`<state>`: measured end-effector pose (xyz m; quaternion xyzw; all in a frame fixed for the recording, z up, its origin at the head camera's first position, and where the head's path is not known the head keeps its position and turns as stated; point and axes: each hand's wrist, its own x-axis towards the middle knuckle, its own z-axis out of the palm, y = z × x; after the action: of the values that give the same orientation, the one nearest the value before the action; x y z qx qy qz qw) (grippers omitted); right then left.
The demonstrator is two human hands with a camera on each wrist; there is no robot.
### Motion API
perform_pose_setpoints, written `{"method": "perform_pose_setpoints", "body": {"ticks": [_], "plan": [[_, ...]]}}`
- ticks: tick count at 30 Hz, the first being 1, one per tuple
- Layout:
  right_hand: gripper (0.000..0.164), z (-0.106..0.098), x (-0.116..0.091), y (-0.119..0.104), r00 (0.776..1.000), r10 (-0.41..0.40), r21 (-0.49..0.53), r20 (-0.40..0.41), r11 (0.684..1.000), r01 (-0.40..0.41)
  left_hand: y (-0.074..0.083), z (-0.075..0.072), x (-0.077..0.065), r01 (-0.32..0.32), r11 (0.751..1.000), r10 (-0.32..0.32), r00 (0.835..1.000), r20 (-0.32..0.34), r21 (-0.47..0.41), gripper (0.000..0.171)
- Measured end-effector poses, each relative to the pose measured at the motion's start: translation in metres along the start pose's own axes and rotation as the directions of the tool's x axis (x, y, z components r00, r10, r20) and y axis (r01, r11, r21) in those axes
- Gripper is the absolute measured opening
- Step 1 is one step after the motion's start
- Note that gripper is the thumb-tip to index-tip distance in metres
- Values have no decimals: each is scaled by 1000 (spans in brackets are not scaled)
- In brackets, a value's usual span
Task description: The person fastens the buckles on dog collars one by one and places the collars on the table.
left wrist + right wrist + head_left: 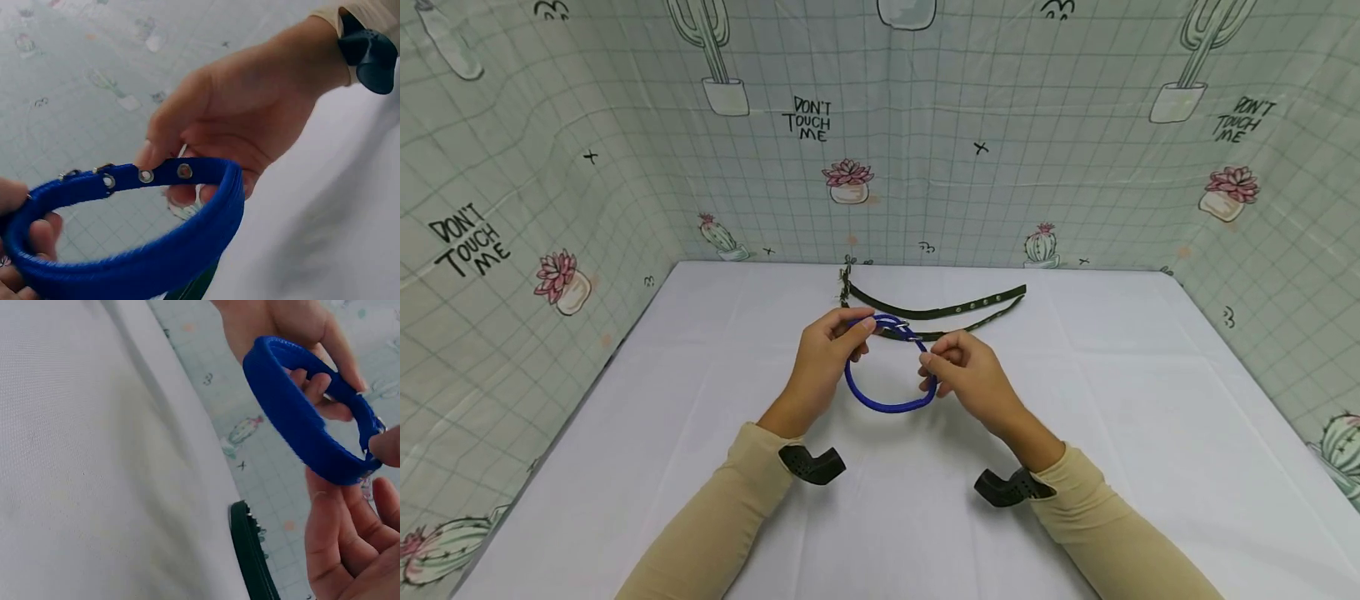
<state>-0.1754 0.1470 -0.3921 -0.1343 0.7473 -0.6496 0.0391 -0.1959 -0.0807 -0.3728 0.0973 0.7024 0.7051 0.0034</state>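
A blue collar (pixel 889 408) with metal eyelets and a buckle is held up in a loop above the table between both hands. My left hand (pixel 820 358) pinches its upper left side between thumb and fingers. On the right side of the loop, my right hand (pixel 973 379) grips the band near the buckle (pixel 904 325). The left wrist view shows the right thumb pressing by a row of eyelets (pixel 145 176). Behind the blue collar, a dark green collar (pixel 925 314) lies curved on the table, partly hidden by the hands.
The white-covered table (pixel 1112 400) spreads around the hands. A cloth backdrop (pixel 925 183) printed with cacti and lettering rises behind and at both sides. Metal hardware (pixel 846 283) sits at the green collar's left end, near the table's back edge.
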Motion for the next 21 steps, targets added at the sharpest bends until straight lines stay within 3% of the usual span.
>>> {"method": "perform_pose_setpoints", "body": {"ticks": [5,11,16,21], "plan": [[28,-2,1,3,998,34,49,-52,998,-31,0,-3,3,121,982,-126,992,28,143,34],[31,-3,2,6,993,90,112,-77,990,-81,-1,-5,5,141,915,-152,988,-2,379,34],[29,-2,2,6,991,119,195,-68,975,-103,-2,-13,6,119,902,-121,992,-21,414,34],[31,-1,3,8,995,100,166,-13,981,-97,-6,-22,11,142,899,-121,990,-78,414,30]]}}
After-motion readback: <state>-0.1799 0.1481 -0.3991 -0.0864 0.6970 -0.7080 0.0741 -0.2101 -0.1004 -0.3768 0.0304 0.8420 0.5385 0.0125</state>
